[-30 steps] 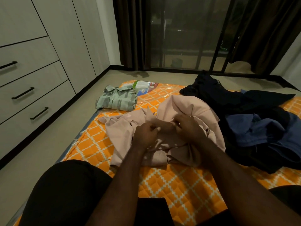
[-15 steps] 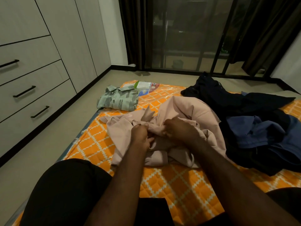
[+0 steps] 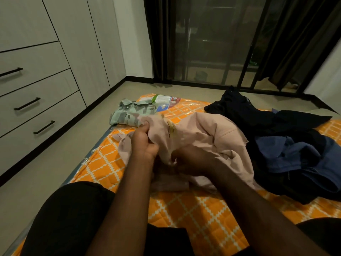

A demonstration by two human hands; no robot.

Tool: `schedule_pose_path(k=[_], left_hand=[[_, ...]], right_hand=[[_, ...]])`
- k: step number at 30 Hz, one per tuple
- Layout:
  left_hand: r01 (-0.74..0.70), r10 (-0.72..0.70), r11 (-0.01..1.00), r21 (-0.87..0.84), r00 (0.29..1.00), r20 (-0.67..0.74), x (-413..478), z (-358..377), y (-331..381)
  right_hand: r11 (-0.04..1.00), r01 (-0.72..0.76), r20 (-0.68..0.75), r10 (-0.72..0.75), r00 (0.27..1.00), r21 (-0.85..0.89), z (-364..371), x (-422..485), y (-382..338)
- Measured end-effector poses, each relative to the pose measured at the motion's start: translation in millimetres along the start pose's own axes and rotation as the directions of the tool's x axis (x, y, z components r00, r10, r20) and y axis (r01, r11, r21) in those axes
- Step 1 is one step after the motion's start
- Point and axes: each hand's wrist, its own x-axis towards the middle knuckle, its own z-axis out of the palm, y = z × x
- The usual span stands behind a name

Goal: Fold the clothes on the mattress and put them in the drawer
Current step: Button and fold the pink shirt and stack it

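Frame centre: left hand point(image 3: 143, 143) fisted round a bunch of the pink garment point(image 3: 212, 130), right hand point(image 3: 191, 163) pinching its fabric, blurred. Garment crumpled on the orange mattress point(image 3: 193, 209). Folded camo shirt point(image 3: 127, 113) upper centre-left; dark clothes pile point(image 3: 286, 145) right; drawers point(image 3: 36, 100) left.

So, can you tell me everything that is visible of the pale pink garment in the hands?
The pale pink garment looks like matte woven cloth, crumpled and not yet folded. A small tan tab shows near its raised upper edge. It lies in a heap on the orange patterned mattress. The left hand grips a raised bunch of it, and the right hand grips a fold lower down. On the person's right it lies against the dark clothes pile.
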Motion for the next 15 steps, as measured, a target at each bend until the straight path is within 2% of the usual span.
schedule_pose_path(k=[2, 3, 4, 6, 7, 9, 10, 11, 13, 15], left_hand=[[-0.001, -0.011, 0.97, 0.244, 0.999, 0.046, -4.0, 2.5, 7.5], [-0.04, 0.015, 0.925, 0.379, 0.998, 0.068, -4.8, 2.3, 9.5], [-0.097, 0.06, 0.859, 0.503, 0.994, 0.09, -5.1, 1.9, 10.7], [-0.209, 0.173, 0.708, 0.675, 0.978, 0.121, -10.8, 4.5, 11.8], [-0.249, 0.196, 0.655, 0.713, 0.968, 0.158, -14.3, 6.5, 12.7], [-0.313, 0.177, 0.576, 0.755, 0.95, 0.259, -20.8, 10.9, 13.8], [-0.333, 0.159, 0.544, 0.77, 0.942, 0.295, -24.4, 13.4, 13.5], [-0.347, 0.143, 0.521, 0.78, 0.936, 0.321, -25.7, 14.5, 12.6], [-0.364, 0.137, 0.509, 0.78, 0.929, 0.344, -27.5, 15.6, 10.9], [-0.34, 0.133, 0.561, 0.755, 0.937, 0.323, -31.0, 17.1, 10.5]], right_hand=[[0.993, 0.104, 0.189, -0.114, 0.975, 0.062, 0.4, -1.5, -14.4], [0.987, 0.134, 0.187, -0.148, 0.971, 0.087, -2.8, -2.9, -17.6], [0.985, 0.144, 0.123, -0.155, 0.98, 0.098, -9.2, -4.7, -18.9], [0.986, 0.119, -0.14, -0.103, 0.985, 0.116, -25.1, -8.9, -14.1], [0.983, 0.11, -0.298, -0.061, 0.953, 0.15, -32.7, -10.9, -9.4], [0.958, 0.134, -0.575, 0.037, 0.817, 0.252, -44.4, -14.6, 2.9], [0.946, 0.139, -0.649, 0.089, 0.755, 0.292, -46.5, -15.3, 12.2], [0.942, 0.122, -0.669, 0.127, 0.733, 0.312, -47.6, -15.1, 21.8], [0.957, 0.058, -0.594, 0.128, 0.794, 0.285, -42.1, -12.9, 39.8], [0.942, 0.084, -0.498, 0.095, 0.862, 0.324, -31.9, -10.6, 50.4]])
